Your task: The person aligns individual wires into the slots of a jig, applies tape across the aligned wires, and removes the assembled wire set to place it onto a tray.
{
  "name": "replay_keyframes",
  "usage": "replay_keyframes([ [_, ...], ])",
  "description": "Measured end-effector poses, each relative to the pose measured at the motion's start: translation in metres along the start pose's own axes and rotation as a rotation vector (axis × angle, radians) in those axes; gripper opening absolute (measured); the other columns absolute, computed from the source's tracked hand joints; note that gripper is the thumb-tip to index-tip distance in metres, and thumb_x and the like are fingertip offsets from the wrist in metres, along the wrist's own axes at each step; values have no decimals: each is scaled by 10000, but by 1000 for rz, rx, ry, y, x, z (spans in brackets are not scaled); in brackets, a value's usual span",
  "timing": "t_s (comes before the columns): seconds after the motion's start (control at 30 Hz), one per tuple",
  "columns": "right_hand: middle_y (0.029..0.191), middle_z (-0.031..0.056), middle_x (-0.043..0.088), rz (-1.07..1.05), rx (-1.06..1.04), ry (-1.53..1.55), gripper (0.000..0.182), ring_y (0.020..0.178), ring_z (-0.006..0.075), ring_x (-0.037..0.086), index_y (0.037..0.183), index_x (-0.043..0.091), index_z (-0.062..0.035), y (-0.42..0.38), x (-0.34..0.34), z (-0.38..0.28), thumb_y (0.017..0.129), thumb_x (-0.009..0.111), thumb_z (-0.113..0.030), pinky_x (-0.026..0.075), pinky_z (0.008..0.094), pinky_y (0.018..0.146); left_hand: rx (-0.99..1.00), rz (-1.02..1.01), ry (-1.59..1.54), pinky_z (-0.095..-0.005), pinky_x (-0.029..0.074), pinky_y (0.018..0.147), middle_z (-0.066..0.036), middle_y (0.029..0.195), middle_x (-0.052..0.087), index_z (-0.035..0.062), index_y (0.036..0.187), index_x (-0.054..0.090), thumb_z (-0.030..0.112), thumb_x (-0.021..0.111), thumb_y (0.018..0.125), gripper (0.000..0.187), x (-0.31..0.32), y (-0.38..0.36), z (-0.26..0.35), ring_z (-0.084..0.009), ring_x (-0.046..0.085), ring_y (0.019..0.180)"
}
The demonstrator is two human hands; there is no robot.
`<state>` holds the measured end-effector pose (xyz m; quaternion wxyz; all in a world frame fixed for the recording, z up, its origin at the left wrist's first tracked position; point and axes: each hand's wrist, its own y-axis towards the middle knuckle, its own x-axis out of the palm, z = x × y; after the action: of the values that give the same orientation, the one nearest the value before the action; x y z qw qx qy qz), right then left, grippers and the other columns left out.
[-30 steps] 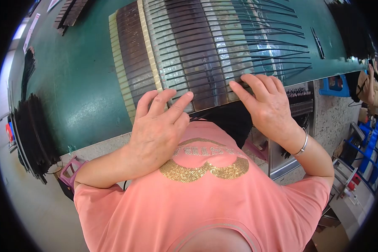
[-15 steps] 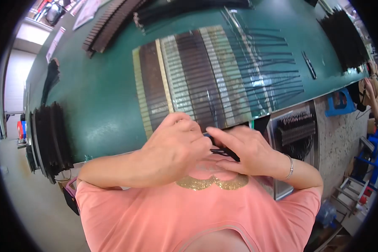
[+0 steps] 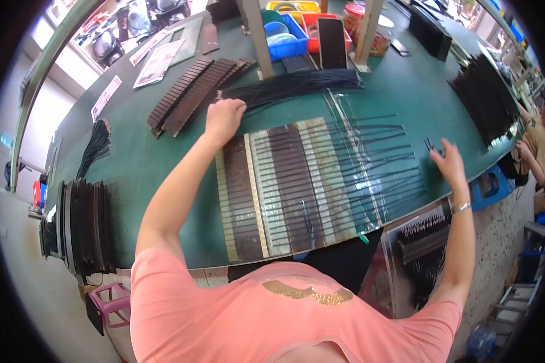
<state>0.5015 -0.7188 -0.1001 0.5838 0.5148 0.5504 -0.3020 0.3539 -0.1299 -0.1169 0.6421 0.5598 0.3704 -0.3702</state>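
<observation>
My left hand is closed, its fingertips pinched at the left end of a long bundle of black cords. How many cords it grips is hidden. On the right, my right hand has its thumb and forefinger apart over a slim black tool on the table. Motion smears this hand slightly. Between my arms lies a slotted rectangular board with dark and pale bands. Thin black cords lie across it in rows, their ends sticking out to the right.
Brown slotted strips lie behind my left arm. Stacks of black pieces stand at the left and right edges. A phone leans before a blue bin at the back. Another person's hand shows far right.
My hands have parted from in front of my chest. The left has gone forward to the cord bundle, the right out to the black tool. The view has tilted up, showing more of the back.
</observation>
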Motion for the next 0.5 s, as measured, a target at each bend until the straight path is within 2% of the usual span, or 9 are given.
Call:
replay_keyframes([
  [0.03, 1128, 230, 629, -20, -24, -60, 504, 1025, 397, 613, 1234, 590, 0, -5, 5, -6, 819, 719, -256, 489, 451, 922, -4, -5, 49, -459, 485, 706, -90, 814, 675, 152, 911, 740, 251, 641, 872, 146, -2, -3, 3, -312, 652, 829],
  [0.13, 1155, 254, 608, -207, 126, 5, 391, 1052, 434, 590, 1171, 571, -2, 5, 1, -22, 819, 648, -152, 487, 492, 901, -7, -6, 75, -426, 447, 820, -40, 939, 636, 160, 991, 739, 245, 674, 849, 178, -5, -13, 8, -255, 588, 989],
  [0.23, 1114, 260, 609, -92, -7, -71, 335, 1028, 454, 586, 1136, 532, -23, 12, 32, -3, 809, 574, -85, 482, 519, 868, -48, 9, 101, -439, 456, 839, -81, 1036, 645, 127, 1096, 696, 253, 686, 837, 288, -17, -16, 19, -293, 576, 1017],
  [0.3, 1085, 277, 603, -55, 52, -63, 342, 1006, 487, 574, 1160, 499, -30, 14, 41, -6, 823, 538, -71, 470, 542, 871, -39, 88, -19, -448, 439, 883, -90, 1062, 644, 116, 1120, 680, 240, 688, 836, 310, -30, -24, 27, -304, 572, 1041],
  [0.37, 920, 220, 626, 55, -99, -100, 324, 819, 406, 643, 1180, 504, -27, 23, 71, 40, 858, 501, -63, 522, 484, 707, -50, 94, -167, -453, 432, 905, -102, 1071, 639, 97, 1127, 671, 219, 684, 838, 313, -45, -37, 40, -327, 567, 1045],
  [0.43, 747, 86, 565, -170, 312, 527, 324, 599, 180, 574, 1225, 504, -40, 13, 37, 13, 904, 471, -59, 455, 325, 477, -48, 72, -286, -443, 435, 911, -114, 1076, 637, 89, 1127, 667, 175, 687, 836, 304, -64, -57, 57, -320, 567, 1048],
  [0.5, 709, 8, 482, -52, 311, 910, 327, 553, 68, 438, 1254, 513, -59, -18, 23, 2, 930, 467, -73, 325, 239, 429, -12, 68, -402, -439, 443, 913, -130, 1078, 642, 73, 1122, 662, 136, 685, 828, 302, -80, -80, 70, -327, 573, 1046],
])
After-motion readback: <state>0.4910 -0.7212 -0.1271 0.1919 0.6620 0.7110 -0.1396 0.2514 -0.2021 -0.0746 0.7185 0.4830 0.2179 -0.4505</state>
